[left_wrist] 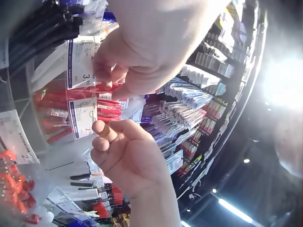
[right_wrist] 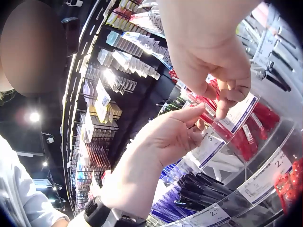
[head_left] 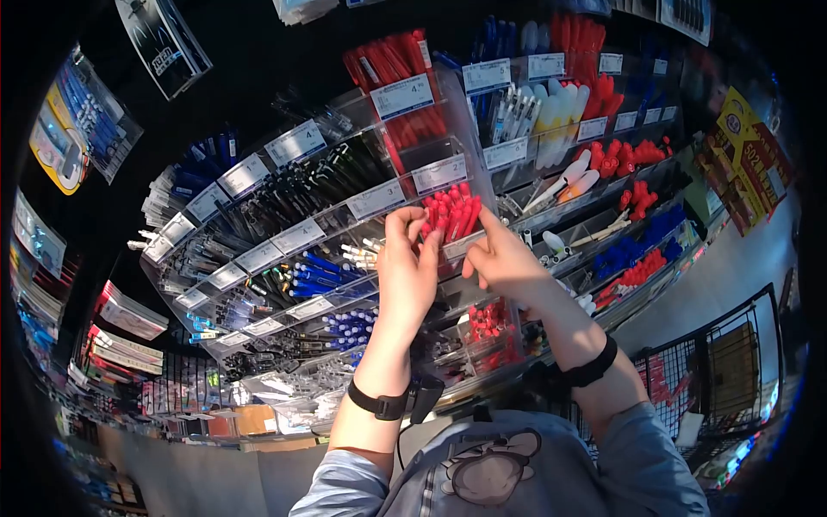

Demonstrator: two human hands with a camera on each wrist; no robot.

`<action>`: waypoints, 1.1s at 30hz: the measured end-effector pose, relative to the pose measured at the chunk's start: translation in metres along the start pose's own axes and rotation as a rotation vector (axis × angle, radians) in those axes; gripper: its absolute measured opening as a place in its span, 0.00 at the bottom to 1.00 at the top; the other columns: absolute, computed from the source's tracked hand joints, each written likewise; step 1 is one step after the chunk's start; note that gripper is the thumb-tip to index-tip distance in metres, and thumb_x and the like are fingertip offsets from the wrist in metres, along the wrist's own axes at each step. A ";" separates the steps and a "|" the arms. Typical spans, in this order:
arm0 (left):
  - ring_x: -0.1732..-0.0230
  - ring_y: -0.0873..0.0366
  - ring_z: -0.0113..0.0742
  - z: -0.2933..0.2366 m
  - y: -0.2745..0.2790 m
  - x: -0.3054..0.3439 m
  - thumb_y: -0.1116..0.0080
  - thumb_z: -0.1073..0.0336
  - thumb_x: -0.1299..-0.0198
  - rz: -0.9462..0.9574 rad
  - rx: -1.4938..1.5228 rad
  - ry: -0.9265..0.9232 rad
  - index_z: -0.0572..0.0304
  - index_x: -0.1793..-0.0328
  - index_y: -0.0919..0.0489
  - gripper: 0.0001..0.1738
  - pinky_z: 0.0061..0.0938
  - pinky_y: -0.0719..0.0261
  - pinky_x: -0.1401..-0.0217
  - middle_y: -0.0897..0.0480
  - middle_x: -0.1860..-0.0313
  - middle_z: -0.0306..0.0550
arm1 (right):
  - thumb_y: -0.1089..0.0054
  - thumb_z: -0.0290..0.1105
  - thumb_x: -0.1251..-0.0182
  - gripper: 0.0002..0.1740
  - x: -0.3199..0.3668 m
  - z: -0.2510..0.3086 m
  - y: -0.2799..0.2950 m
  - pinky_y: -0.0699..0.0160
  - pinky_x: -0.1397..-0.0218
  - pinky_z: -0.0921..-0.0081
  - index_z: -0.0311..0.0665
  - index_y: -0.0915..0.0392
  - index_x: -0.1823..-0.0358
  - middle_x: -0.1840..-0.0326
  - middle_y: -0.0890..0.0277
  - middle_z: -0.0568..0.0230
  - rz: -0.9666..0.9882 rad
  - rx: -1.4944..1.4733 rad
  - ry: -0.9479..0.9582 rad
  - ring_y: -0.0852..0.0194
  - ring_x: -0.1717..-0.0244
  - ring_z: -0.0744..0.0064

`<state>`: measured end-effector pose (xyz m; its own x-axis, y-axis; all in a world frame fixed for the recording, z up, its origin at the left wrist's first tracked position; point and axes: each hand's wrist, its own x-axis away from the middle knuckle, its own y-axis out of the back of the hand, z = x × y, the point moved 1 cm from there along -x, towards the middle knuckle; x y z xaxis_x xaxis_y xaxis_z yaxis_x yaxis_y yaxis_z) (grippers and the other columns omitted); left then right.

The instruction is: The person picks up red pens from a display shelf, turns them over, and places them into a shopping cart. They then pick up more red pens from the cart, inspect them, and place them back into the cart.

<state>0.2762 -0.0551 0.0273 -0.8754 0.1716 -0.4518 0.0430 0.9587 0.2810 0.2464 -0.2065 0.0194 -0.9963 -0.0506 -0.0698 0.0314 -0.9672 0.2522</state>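
Note:
Red pens [head_left: 452, 211] stand bunched in a clear rack compartment below a price label. My left hand [head_left: 407, 271] is at their left side, its thumb and curled fingers pinching at the pen tops. In the left wrist view, red pens [left_wrist: 108, 108] show beside that left hand [left_wrist: 156, 42]. On the other side is my right hand [head_left: 508, 263], its index finger extended along the bunch and the other fingers loosely bent. The right wrist view has the right hand [right_wrist: 213, 61] over the red pens [right_wrist: 248, 137], facing the left hand [right_wrist: 165, 139]; its fingertips partly hide them.
Tiered clear racks hold black pens [head_left: 284, 185], blue pens [head_left: 323, 276] and red-capped items [head_left: 629, 159]. Price labels [head_left: 375, 200] line the tier edges. A black wire cart [head_left: 732, 362] stands at right. A yellow-and-red package [head_left: 745, 159] hangs beyond the rack.

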 end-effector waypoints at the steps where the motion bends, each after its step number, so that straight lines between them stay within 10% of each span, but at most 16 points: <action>1: 0.47 0.24 0.35 0.003 0.000 -0.002 0.47 0.78 0.40 -0.040 -0.065 -0.093 0.67 0.44 0.34 0.18 0.23 0.24 0.52 0.24 0.50 0.53 | 0.55 0.28 0.41 0.39 -0.001 0.005 0.003 0.27 0.75 0.76 0.26 0.60 0.30 0.76 0.23 0.60 0.028 -0.025 -0.017 0.26 0.78 0.73; 6: 0.45 0.24 0.37 -0.004 0.005 -0.002 0.47 0.74 0.38 -0.001 -0.150 0.034 0.68 0.42 0.34 0.19 0.28 0.25 0.47 0.24 0.49 0.54 | 0.52 0.27 0.39 0.29 -0.009 0.007 -0.001 0.31 0.77 0.81 0.34 0.47 0.36 0.77 0.25 0.62 0.051 -0.169 -0.053 0.31 0.82 0.80; 11: 0.46 0.26 0.34 0.004 0.006 -0.003 0.49 0.76 0.39 0.013 -0.029 0.019 0.68 0.40 0.36 0.20 0.26 0.27 0.46 0.23 0.51 0.53 | 0.40 0.34 0.45 0.26 -0.008 0.029 0.000 0.24 0.57 0.62 0.30 0.35 0.47 0.68 0.25 0.51 -0.101 0.450 0.085 0.22 0.64 0.50; 13: 0.64 0.23 0.31 0.013 0.006 -0.004 0.48 0.74 0.42 0.006 0.044 -0.057 0.67 0.39 0.37 0.24 0.24 0.25 0.60 0.20 0.54 0.56 | 0.37 0.35 0.47 0.27 -0.007 0.028 -0.010 0.24 0.55 0.60 0.29 0.34 0.49 0.63 0.27 0.49 -0.215 0.573 0.161 0.23 0.60 0.47; 19: 0.56 0.28 0.27 0.002 0.007 -0.001 0.46 0.75 0.45 0.072 0.059 0.003 0.68 0.40 0.36 0.25 0.23 0.29 0.54 0.22 0.51 0.50 | 0.32 0.36 0.51 0.27 -0.008 0.025 -0.029 0.29 0.47 0.64 0.28 0.33 0.54 0.58 0.30 0.47 -0.412 0.826 0.314 0.32 0.52 0.50; 33: 0.56 0.24 0.27 -0.021 0.013 0.017 0.39 0.73 0.45 0.005 -0.077 0.102 0.69 0.38 0.32 0.27 0.23 0.22 0.55 0.22 0.50 0.52 | 0.38 0.34 0.45 0.38 0.006 0.011 -0.021 0.31 0.42 0.61 0.20 0.43 0.38 0.47 0.30 0.36 -0.364 0.628 0.263 0.32 0.44 0.44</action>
<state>0.2519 -0.0443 0.0416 -0.9199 0.1485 -0.3630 0.0135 0.9369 0.3492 0.2391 -0.1836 0.0241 -0.8807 0.1099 -0.4608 -0.4242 -0.6159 0.6639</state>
